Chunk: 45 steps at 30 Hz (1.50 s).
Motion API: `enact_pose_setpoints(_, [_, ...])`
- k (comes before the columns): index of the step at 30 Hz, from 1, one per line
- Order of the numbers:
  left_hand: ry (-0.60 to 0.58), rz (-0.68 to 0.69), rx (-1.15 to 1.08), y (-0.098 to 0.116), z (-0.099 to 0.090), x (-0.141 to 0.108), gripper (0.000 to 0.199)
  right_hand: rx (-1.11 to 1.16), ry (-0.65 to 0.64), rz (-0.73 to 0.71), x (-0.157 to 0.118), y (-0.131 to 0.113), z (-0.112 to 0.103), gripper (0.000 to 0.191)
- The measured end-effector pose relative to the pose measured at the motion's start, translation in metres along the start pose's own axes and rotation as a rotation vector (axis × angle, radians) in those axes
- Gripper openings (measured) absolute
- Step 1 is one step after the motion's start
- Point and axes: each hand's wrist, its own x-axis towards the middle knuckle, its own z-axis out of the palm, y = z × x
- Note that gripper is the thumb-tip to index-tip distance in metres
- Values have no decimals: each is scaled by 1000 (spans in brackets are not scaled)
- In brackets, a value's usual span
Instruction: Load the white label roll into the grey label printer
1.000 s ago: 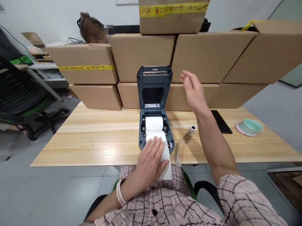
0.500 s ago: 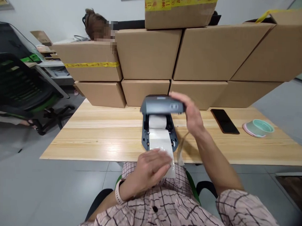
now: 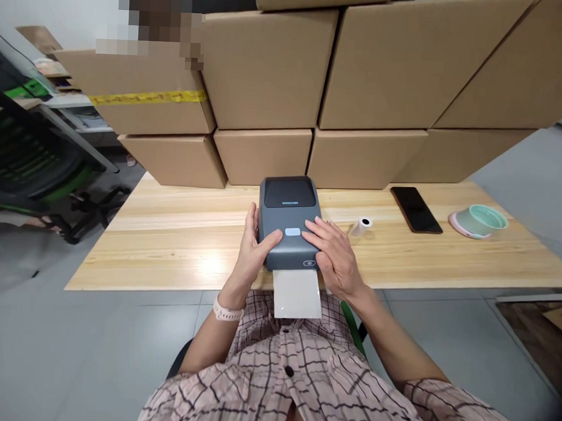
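Note:
A grey label printer [image 3: 286, 238] stands on the wooden table in front of me with its lid down. A blank white label strip [image 3: 298, 295] sticks out of its front and hangs past the table edge. My left hand [image 3: 254, 249] grips the printer's left side, its thumb on the lid beside the light blue button. On the lid's right part rest the outstretched fingers of my right hand [image 3: 333, 256]; its thumb lies by the front right corner. The paper roll inside is hidden by the lid.
A small white roll [image 3: 361, 226] lies right of the printer. Farther right are a black phone [image 3: 416, 209] and a mint-green round dish [image 3: 480, 220] on a pink base. Cardboard boxes [image 3: 268, 70] form a wall at the table's back. Behind it, a person is partly visible.
The printer's raised lid has come down over the paper roll. My left hand has moved from the label strip to the printer's side; my right hand has lowered with the lid.

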Motion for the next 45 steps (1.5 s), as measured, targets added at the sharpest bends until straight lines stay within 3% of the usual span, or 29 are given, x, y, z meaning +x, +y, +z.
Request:
enact_pose_setpoints(7, [61, 4, 75, -10, 0, -12, 108, 76, 79, 36, -5, -3, 11, 43])
enact_pose_setpoints(13, [65, 46, 60, -8, 2, -12, 102, 82, 104, 71, 1, -3, 10, 42])
enact_pose_setpoints(18, [164, -30, 45, -21, 3, -72, 92, -80, -26, 62, 14, -6, 0, 49])
enact_pose_setpoints(20, [191, -97, 102, -26, 2, -99, 59, -146, -80, 27, 19, -7, -4, 55])
enact_pose_setpoints(22, [119, -179, 118, -27, 0, -115, 35, -199, -120, -12, 23, -8, -8, 59])
enact_pose_setpoints(27, [-43, -368, -4, -21, -4, -107, 48, -272, -107, -95, 28, -12, -10, 56])
enact_pose_setpoints(30, [-118, -414, -62, -23, -2, -97, 51, -267, -123, -144, 36, -12, -6, 51])
enact_pose_setpoints(35, [-117, -316, -47, -27, -8, -97, 51, -192, -179, -130, 43, -5, -5, 53])
enact_pose_setpoints(39, [155, -31, 70, -27, -21, -91, 36, -71, -61, 57, 17, 5, -9, 55])
enact_pose_setpoints(41, [226, 97, 136, -27, -23, -85, 42, -6, 2, 185, 0, 9, -8, 56])
enact_pose_setpoints(45, [54, 136, 172, -31, -12, -73, 65, 47, 22, 288, -23, 7, -1, 53])
